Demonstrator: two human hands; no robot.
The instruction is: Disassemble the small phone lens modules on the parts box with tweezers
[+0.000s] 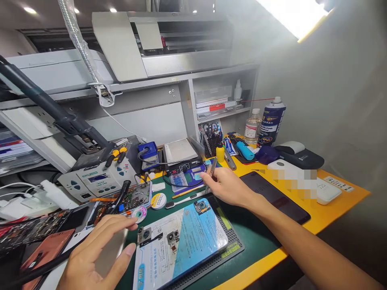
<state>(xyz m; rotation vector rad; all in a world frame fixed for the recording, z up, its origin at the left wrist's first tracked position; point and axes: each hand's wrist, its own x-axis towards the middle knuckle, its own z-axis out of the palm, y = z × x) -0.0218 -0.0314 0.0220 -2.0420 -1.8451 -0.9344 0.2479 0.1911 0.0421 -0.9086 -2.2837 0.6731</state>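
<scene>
My right hand (228, 183) grips metal tweezers (213, 166), which point down behind the far edge of a blue and white box (187, 245). Three small camera modules lie on that box: one at the far corner (202, 206), another near its middle (172, 238) and a third with a black flex strip (145, 234) on the left. My left hand (96, 251) hovers left of the box, thumb and fingers apart and holding nothing. Its fingertips are close to a small round spool (139, 214). Beyond the box lies a toothbrush (186, 199), near the tweezer tips.
A phone (272, 197) lies on the right of the green mat. Circuit boards (39, 227) and phone parts crowd the left, below a grey control unit (96, 181). A spray can (270, 125) and a clear bottle (252, 128) stand at the back right.
</scene>
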